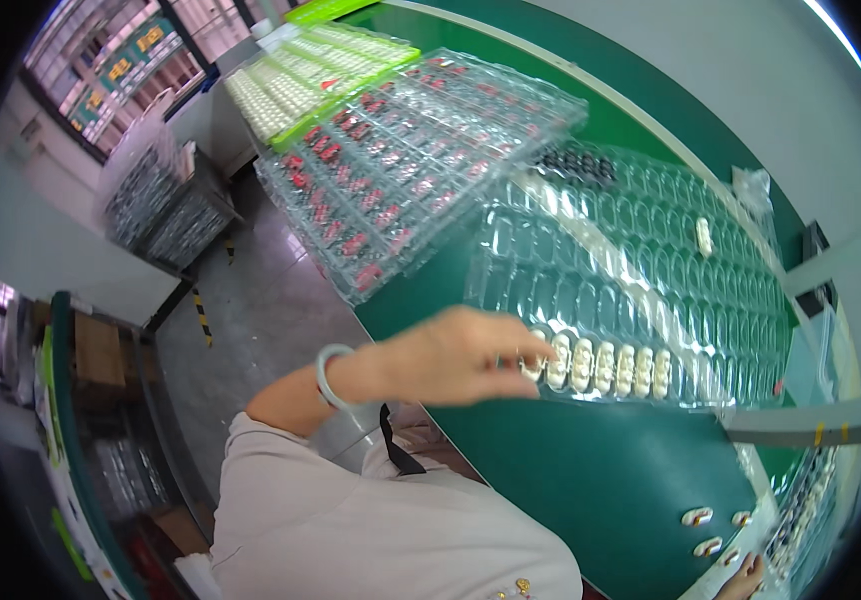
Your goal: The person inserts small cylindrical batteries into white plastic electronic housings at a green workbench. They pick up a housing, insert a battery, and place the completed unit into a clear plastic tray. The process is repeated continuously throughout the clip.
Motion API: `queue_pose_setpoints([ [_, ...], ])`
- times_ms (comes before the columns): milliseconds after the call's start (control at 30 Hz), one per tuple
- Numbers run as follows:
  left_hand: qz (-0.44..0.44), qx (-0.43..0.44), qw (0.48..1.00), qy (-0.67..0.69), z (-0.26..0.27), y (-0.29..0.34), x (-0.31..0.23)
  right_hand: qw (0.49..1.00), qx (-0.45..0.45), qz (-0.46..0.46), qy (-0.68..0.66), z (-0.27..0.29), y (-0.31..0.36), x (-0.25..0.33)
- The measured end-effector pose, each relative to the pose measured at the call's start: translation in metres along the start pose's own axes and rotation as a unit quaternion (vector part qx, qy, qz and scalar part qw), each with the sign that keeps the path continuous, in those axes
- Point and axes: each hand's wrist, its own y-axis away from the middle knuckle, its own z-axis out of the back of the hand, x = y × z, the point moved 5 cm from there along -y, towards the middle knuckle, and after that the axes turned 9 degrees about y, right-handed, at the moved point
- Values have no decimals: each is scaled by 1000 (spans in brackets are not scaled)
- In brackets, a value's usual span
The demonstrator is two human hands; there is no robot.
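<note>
My left hand (456, 355), with a pale bangle on the wrist, reaches over the green work surface (571, 470) to the near edge of a clear blister tray (641, 270). Its fingertips pinch a small white part (534, 366) at the left end of a row of white parts (611, 367) seated in the tray's front pockets. One more white part (704, 236) lies alone farther back in the tray. Only the fingertips of my right hand (746, 578) show at the lower right edge, beside loose white parts (698, 517) on the green surface.
Stacked clear trays of red-and-black parts (401, 170) lie behind the blister tray, with green-edged trays of white parts (291, 80) beyond them. A cart of dark trays (166, 200) and cardboard boxes (96, 350) stand on the floor at the left.
</note>
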Motion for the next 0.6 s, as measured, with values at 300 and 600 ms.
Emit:
queue_pose_setpoints([
  [300,248,-395,783,-411,278,69,122,896,52,379,-226,153,64,237],
  [600,310,-330,804,-384,328,65,187,806,116,548,-190,174,100,356],
])
